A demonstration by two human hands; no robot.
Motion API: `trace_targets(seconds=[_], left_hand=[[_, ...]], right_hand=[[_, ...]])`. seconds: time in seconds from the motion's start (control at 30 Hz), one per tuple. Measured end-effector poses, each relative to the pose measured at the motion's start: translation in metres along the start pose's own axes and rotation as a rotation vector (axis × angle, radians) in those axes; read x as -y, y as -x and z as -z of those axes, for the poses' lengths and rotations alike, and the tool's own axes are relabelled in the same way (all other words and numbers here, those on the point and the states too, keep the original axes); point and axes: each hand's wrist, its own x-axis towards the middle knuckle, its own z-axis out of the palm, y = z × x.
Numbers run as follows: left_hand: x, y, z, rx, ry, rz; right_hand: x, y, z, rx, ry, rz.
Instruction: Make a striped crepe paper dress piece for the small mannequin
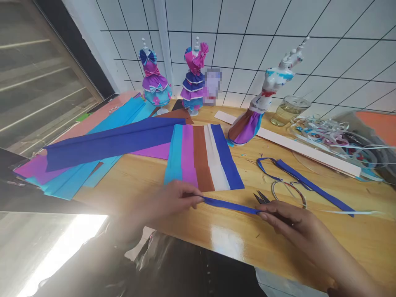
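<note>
My left hand (168, 202) pinches one end of a narrow blue paper strip (230, 205). My right hand (292, 225) pinches the other end, so the strip stretches between them just above the wooden table (247, 243). Small scissors (262, 198) lie beside my right fingers; whether that hand also holds them is unclear. Beyond the strip lies a row of folded paper bands (204, 159) in cyan, purple, brown, white and blue.
Sheets of blue, cyan and purple crepe paper (102, 144) cover the left of the table. Three small mannequins stand behind: two dressed ones (154, 82) (193, 78) and a tilted one (262, 107). A second blue strip (309, 185), a white ruler-like strip (297, 148), a glass jar (289, 109) and tangled ribbon (328, 134) sit right.
</note>
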Motion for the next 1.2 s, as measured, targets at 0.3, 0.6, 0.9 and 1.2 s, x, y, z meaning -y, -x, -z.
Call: trace_targets(seconds=[0.3,0.6,0.9,1.2], left_hand=[[0.036,0.044,0.000,-0.308,0.156,0.396],[0.041,0.047,0.006,-0.442,0.190,0.463],[0.046,0.043,0.004,-0.432,0.118,0.465],[0.047,0.045,0.005,-0.403,0.131,0.497]], right_hand=[[-0.004,-0.039,-0.022,0.135,-0.338,-0.182],[-0.005,-0.060,-0.050,0.081,-0.347,-0.284],[-0.005,-0.058,-0.054,-0.044,-0.441,-0.302],[-0.007,-0.056,-0.051,-0.024,-0.405,-0.281]])
